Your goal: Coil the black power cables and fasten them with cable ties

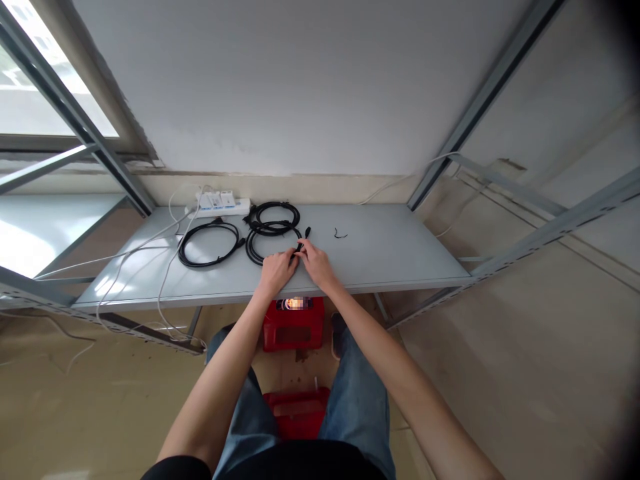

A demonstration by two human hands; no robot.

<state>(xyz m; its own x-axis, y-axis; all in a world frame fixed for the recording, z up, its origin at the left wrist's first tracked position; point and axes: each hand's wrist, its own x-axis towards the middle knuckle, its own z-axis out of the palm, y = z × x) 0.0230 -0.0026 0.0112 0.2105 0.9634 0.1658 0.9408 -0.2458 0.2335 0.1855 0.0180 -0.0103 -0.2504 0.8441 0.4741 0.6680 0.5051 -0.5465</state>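
Observation:
On the grey shelf (385, 253) lie several coiled black cables. My left hand (279, 271) is closed at the lower right side of the nearest coil (254, 248). Right beside it, my right hand (316, 262) pinches the same cable, and a black plug end (307, 232) sticks up past its fingers. Behind, a second coiled cable (280, 205) overlaps the near one. A third coil (210, 265) rests separately to the left. Off to the right of my hands is a short black twist tie (341, 234), lying loose.
A white power strip (220, 208) with plugged-in adapters stands at the shelf's back left, its white cords (170, 267) hanging over the front edge. Metal uprights (463, 137) frame the shelf. Under it is a red stool (293, 333); another red stool (300, 417) is between my legs.

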